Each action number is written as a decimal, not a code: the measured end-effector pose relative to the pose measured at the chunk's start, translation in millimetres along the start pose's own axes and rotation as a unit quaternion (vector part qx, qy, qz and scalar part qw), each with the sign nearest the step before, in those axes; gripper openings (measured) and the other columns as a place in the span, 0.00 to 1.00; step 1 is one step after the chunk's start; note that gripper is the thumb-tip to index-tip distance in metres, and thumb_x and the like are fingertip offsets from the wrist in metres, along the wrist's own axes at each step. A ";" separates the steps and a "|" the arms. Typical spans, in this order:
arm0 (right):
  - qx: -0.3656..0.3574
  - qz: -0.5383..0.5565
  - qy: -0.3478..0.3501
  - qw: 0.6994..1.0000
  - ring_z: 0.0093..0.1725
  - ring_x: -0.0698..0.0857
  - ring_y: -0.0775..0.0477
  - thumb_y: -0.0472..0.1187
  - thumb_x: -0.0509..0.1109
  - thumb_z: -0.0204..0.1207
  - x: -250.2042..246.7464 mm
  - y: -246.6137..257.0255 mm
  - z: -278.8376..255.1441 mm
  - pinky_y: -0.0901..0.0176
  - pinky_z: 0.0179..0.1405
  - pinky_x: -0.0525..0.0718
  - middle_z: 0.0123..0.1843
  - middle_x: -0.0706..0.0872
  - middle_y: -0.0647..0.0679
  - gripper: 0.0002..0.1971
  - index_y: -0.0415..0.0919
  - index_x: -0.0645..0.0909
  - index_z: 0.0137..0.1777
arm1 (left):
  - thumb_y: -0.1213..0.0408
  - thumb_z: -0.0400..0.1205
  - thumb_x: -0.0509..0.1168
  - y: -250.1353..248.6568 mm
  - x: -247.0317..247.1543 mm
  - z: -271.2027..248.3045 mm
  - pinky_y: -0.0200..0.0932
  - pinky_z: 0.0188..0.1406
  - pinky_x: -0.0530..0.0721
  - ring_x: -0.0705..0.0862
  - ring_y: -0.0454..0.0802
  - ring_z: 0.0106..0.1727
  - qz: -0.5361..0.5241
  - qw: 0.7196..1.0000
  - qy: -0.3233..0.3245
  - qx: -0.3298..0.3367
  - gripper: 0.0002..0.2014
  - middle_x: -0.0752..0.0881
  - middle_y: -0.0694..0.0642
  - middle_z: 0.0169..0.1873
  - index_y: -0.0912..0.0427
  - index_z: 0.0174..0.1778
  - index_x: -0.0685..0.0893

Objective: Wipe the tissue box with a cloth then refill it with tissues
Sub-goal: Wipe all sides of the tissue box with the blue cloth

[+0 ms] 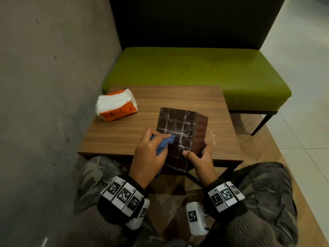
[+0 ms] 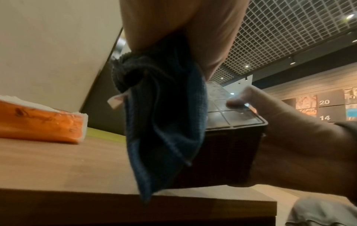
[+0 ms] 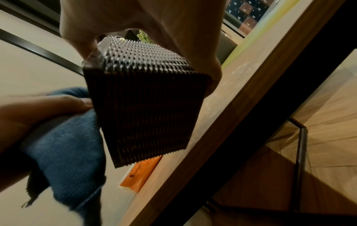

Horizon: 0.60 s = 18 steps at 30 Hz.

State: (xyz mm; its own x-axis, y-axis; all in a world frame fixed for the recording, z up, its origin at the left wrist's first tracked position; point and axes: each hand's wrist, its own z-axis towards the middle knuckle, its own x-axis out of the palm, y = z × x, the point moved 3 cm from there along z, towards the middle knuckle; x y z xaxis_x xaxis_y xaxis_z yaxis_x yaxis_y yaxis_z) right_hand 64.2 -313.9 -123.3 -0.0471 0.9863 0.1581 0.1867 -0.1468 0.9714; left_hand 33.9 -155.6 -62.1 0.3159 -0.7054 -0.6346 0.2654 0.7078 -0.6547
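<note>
**Box tipped at near table edge, cloth on gridded face**

Both hands worked right at the near edge of the small wooden table (image 1: 124, 132), w/ the person's knees just below. The right hand (image 1: 202, 162) gripped the dark brown tissue box (image 1: 179, 138) at its near right corner, thumb laid on the gridded face, fingers wrapped round the side. Box was tilted, gridded face turned up toward the head cam; its near end overhung the table edge btwn the two hands. Left hand (image 1: 148, 154) was closed round a bunched blue cloth (image 1: 164, 142), pressing it onto the left part of that gridded face; loose cloth end hung down past the table edge in the left wrist view. Pale smears showed on the grid squares beyond the cloth. Box interior not visible, so contents can't be told.

Beyond the left hand, well apart from the box, an orange tissue pack (image 1: 116, 105) lay near the far left corner, torn open, white tissues showing at the top. Bare tabletop lay btwn pack and box. A grey wall (image 1: 53, 68) ran close along the left of the table. Past the far edge stood a green bench (image 1: 195, 72) w/ a dark backrest; tiled floor (image 1: 306, 86) opened out to the right.
</note>
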 end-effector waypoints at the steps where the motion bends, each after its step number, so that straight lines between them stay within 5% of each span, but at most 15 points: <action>1: 0.002 0.001 0.000 1.000 0.54 0.84 0.54 0.48 0.77 0.50 1.7 0.5 0.0 0.65 0.43 0.85 0.57 0.80 0.49 0.45 0.46 0.59 0.67 | 0.72 0.75 0.70 -1.8 0.1 -0.9 0.28 0.45 0.76 0.79 0.43 0.47 -0.003 1.000 -0.001 0.003 0.15 0.75 0.49 0.48 0.61 0.58 0.84; 6: -0.004 0.013 -0.003 1.000 0.50 0.85 0.55 0.34 0.76 0.68 6.5 6.4 0.8 0.68 0.39 0.87 0.54 0.82 0.48 0.37 0.40 0.58 0.72 | 0.63 0.75 0.64 -18.9 2.2 -7.7 0.24 0.52 0.76 0.78 0.38 0.50 -0.019 0.996 0.042 0.074 0.17 0.77 0.52 0.50 0.61 0.59 0.84; 12: -0.051 -0.031 0.006 0.998 0.52 0.87 0.58 0.51 0.78 0.51 4.7 18.7 2.8 0.63 0.48 0.86 0.57 0.82 0.48 0.49 0.42 0.59 0.72 | 0.64 0.75 0.65 -27.5 -6.3 2.4 0.28 0.53 0.78 0.78 0.40 0.53 -0.010 0.991 0.075 0.108 0.18 0.77 0.52 0.53 0.58 0.61 0.84; 15: -0.067 -0.067 -0.007 0.995 0.65 0.81 0.48 0.55 0.79 0.50 -0.8 18.0 3.2 0.48 0.63 0.83 0.66 0.78 0.46 0.51 0.47 0.57 0.72 | 0.60 0.75 0.64 -13.2 -15.4 9.6 0.33 0.51 0.81 0.78 0.39 0.53 0.004 0.994 0.081 0.075 0.18 0.76 0.48 0.53 0.55 0.61 0.84; 18: -0.069 -0.080 0.003 0.994 0.65 0.81 0.46 0.55 0.79 0.50 -0.8 19.8 3.3 0.49 0.63 0.83 0.65 0.78 0.46 0.53 0.45 0.56 0.74 | 0.61 0.75 0.63 -16.5 -14.6 8.6 0.35 0.51 0.81 0.78 0.40 0.52 -0.015 0.991 0.104 0.079 0.17 0.76 0.48 0.53 0.57 0.59 0.85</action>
State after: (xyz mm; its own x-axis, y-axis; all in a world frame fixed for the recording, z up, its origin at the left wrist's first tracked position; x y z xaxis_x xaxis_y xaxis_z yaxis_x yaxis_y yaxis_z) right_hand 71.2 -317.4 -104.7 -0.0708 0.9975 -0.0004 0.0402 0.0032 0.9992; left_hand 32.8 -156.6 -38.5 0.1150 -0.7075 -0.6973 0.4156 0.6718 -0.6131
